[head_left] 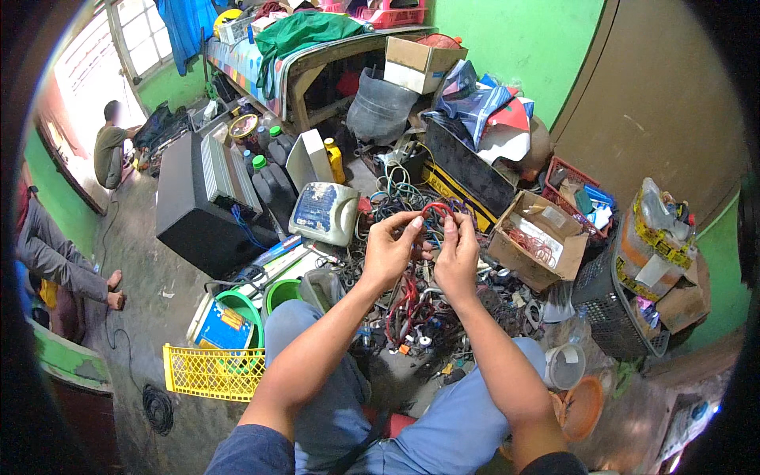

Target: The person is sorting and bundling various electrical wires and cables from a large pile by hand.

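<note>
Sleeves (252,453) near, left hand (388,252) and right hand (457,257) both pinching red cable (436,208) (seemingly working its loop) above the pile (507,305), next move likely wanting steady grips.

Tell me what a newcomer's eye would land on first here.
Probably the red cable pinched between the left hand and right hand, mid-picture, above a sprawling heap of cables and small parts on the floor. Next might come the bright yellow lattice basket at lower left, then the large black box left of the heap.
</note>
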Available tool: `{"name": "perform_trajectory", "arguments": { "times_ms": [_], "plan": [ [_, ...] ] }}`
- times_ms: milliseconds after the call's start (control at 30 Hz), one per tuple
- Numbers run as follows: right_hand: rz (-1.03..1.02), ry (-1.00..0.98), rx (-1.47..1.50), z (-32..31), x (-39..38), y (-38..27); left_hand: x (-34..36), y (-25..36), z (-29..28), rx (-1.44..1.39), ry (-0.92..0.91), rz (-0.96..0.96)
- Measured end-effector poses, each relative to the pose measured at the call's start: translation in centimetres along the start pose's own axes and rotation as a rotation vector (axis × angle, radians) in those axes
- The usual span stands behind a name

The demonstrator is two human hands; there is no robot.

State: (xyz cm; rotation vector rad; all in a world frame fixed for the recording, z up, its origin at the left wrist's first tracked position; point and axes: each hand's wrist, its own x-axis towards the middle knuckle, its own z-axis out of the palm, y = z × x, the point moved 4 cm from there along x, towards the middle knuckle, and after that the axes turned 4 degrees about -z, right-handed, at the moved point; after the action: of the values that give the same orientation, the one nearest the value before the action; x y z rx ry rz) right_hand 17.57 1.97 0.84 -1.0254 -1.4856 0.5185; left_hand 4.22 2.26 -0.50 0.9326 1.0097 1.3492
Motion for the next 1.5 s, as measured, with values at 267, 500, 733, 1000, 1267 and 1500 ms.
{"name": "perform_trajectory", "arguments": {
  "times_ms": [267, 500, 733, 1000, 1267, 1500],
  "plan": [
    [0.122, 0.049, 0.032, 0.9, -1.0, 1.6, 0.3, 0.1, -0.9, 0.263, 0.050, 0.147],
    [0.027, 0.075, -0.100, -0.1, -0.1, 1.6, 0.5, -0.5, -1.6, 0.268, 0.048, 0.138],
    [0.236, -0.070, 0.097, -0.5, 0.2, 1.9, 0.4, 0.4, -1.1, 0.348, 0.047, 0.171],
    [0.369, -0.118, 0.410, 0.0, -0.2, 3.1, 0.2, 0.4, -0.6, 0.496, -0.025, 0.153],
    [0.351, -0.210, 0.362, -0.2, 0.5, 1.7, 0.3, 0.8, -1.3, 0.492, -0.086, 0.087],
    [0.023, -0.141, 0.044, -1.2, 2.2, 0.4, 0.8, 1.0, -0.9, 0.362, -0.217, 0.058]
  ]
}}
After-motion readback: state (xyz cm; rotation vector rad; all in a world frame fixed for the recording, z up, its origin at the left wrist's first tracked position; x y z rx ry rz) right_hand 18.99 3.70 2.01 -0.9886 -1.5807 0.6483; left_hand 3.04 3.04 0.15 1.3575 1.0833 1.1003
